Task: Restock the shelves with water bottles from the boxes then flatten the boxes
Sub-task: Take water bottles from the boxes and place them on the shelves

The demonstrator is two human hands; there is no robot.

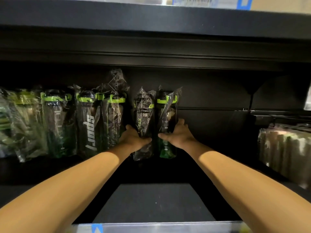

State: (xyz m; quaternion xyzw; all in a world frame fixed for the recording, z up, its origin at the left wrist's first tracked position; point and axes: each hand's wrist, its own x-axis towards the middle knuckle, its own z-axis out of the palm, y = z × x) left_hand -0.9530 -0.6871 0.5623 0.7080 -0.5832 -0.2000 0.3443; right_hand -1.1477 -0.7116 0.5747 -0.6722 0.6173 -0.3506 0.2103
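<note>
Two dark water bottles with lime-green lid rings, each in a clear plastic bag, stand upright side by side at the back of a black shelf point(156, 199). My left hand point(133, 138) wraps around the left bottle point(143, 115) from its left side. On the right bottle point(166, 113), my right hand point(178, 135) grips from the right. To their left stands a row of several similar bagged bottles point(87, 121), and the nearest one is close to my left hand.
A black upper shelf point(151, 21) hangs low overhead with a cardboard box on top. At the right stand other wrapped goods point(286, 148). A shelf-edge strip with a blue tag point(97, 228) runs along the bottom. Dark open shelf lies right of the two bottles.
</note>
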